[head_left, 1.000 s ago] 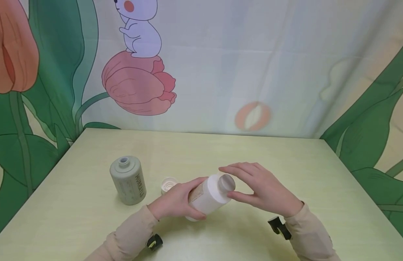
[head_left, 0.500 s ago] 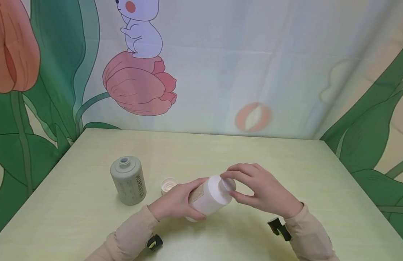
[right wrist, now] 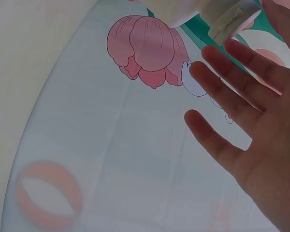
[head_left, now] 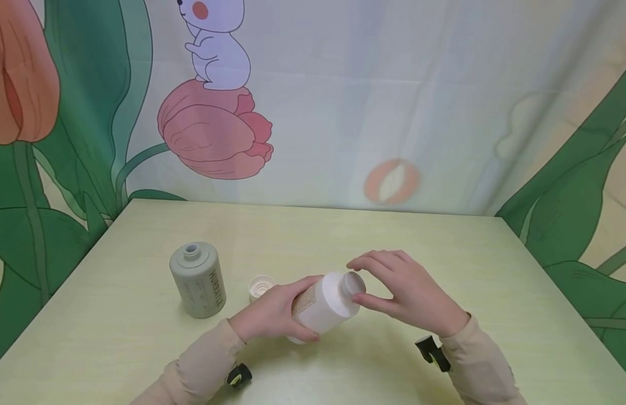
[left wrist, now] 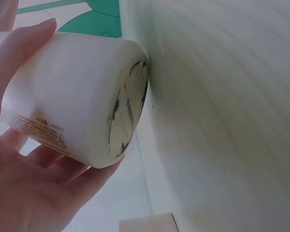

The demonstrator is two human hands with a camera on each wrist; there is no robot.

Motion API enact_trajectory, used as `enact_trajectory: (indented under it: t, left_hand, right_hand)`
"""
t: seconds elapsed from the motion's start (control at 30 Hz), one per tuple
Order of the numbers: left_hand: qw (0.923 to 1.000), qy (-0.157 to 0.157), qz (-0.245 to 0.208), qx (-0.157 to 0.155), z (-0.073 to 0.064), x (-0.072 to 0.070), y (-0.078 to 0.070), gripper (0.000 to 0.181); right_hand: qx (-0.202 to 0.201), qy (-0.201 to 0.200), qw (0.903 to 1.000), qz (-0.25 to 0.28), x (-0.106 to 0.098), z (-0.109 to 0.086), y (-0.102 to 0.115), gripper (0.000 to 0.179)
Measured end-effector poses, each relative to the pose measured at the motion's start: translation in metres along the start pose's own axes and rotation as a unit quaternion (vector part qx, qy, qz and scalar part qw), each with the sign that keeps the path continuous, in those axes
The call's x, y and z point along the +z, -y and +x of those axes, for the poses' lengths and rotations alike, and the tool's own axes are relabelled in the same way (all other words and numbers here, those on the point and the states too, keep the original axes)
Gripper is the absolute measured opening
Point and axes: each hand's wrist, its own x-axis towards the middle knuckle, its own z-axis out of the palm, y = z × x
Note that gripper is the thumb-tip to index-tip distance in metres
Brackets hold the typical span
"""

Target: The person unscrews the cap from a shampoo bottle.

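Observation:
In the head view, my left hand (head_left: 272, 315) grips a white bottle (head_left: 330, 304) round its body. The bottle leans with its neck up to the right; brown print shows on its side. A pale, flat face covers the neck's end, with a raised crease across it in the right wrist view. My right hand (head_left: 406, 289) is at the neck, thumb right at its lower edge and the other fingers spread just above it. In the left wrist view, the bottle's base (left wrist: 128, 111) has dark scuff marks and is tipped toward the table.
A grey-green bottle (head_left: 198, 281) with an uncapped narrow mouth stands upright on the table (head_left: 419, 236) to the left. A white cap (head_left: 261, 286) lies inside up behind my left hand, partly hidden by it. A printed curtain (head_left: 333, 112) hangs behind the table.
My right fingertips came down onto the bottle's neck half a second ago and have since lifted off, spreading again. The left hand and the white bottle have stayed almost still.

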Motion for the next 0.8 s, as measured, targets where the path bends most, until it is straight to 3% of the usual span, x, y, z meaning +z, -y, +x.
enact_trajectory:
  t: [0.3,0.53,0.8]
  left_hand:
    - [1.0000,0.000,0.005,-0.004,0.0001,0.0004,-0.0004,0.086]
    - [1.0000,-0.001,0.007,-0.004,0.0008,0.0006,-0.0012,0.086]
    - [1.0000,-0.002,0.009,0.002,0.0010,0.0009,-0.0003,0.086]
  right_hand:
    - [-0.019,0.004,0.9998,0.008,0.0022,0.0003,0.0011,0.032]
    - [-0.046,0.027,0.9985,0.016,-0.0050,-0.0008,0.0025,0.038]
    - [-0.019,0.007,0.9996,-0.020,-0.0029,-0.0009,-0.0006,0.046]
